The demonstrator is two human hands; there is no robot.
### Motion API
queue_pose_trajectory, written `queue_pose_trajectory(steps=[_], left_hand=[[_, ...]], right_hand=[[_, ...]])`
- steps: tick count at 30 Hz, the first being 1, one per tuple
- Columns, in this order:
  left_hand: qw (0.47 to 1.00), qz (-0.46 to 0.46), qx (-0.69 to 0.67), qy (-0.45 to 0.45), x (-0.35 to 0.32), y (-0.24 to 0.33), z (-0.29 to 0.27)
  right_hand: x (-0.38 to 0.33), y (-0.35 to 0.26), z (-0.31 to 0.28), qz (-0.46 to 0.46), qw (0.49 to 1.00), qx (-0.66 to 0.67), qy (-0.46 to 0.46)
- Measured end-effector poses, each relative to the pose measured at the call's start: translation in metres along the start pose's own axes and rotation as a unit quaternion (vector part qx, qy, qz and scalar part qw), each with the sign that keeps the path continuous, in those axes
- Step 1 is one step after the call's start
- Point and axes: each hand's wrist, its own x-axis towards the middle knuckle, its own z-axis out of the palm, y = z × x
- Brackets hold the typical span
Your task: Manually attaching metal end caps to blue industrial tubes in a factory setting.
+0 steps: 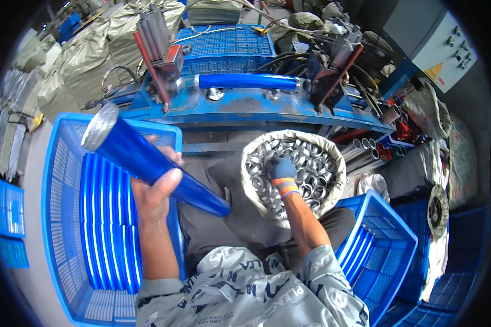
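Cluttered workshop fills the frame's top. At centre-left I see my left hand (153, 188) clamped on a blue tube (147, 161), its long axis running upper left to lower centre. My gloved right hand (283, 173), fingers curled together, dips into the sack of metal rings (311, 163) at centre-right.

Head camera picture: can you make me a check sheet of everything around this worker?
Surface: blue metal machine bed, a blue tube clamped across it.
Job's things: long shiny blue tube with silver cap; white sack of silver metal rings.
Clutter: blue plastic crate of blue tubes; second blue crate.
Hands: bare left hand grips the tube; gloved right hand is in the rings.
Cables: black hoses behind the machine.
Surroundings: grey sacks, grey control box.
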Motion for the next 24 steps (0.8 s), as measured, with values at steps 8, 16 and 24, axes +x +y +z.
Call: queue_pose_trajectory(steps=[8, 16, 24], left_hand=[[0.929, -0.061, -0.312, 0.191, -0.014, -0.07, -0.068], [0.903, -0.131, -0.354, 0.205, -0.006, -0.121, -0.025], [0.907, -0.119, -0.351, 0.199, -0.008, -0.111, -0.019]], right_hand=[[-0.065, -0.041, -0.094, 0.084, 0.696, 0.701, -0.132], [-0.109, -0.061, -0.182, -0.021, 0.644, 0.754, -0.127], [-0.113, -0.068, -0.184, 0.001, 0.704, 0.695, -0.147]])
